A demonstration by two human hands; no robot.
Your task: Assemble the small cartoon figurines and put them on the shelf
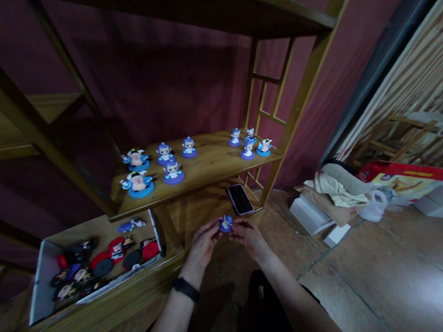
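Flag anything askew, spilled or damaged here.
The figurines in the box lie jumbled, some tipped over, unlike the upright shelf figurines. At right, cartons and a plastic bag clutter the floor. No spill or breakage is discernible.

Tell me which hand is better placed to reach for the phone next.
Probably the right hand: the phone lies just beyond it, while the left hand is farther off, across the figurine. Both hands are on the figurine, so the right would first have to let go.
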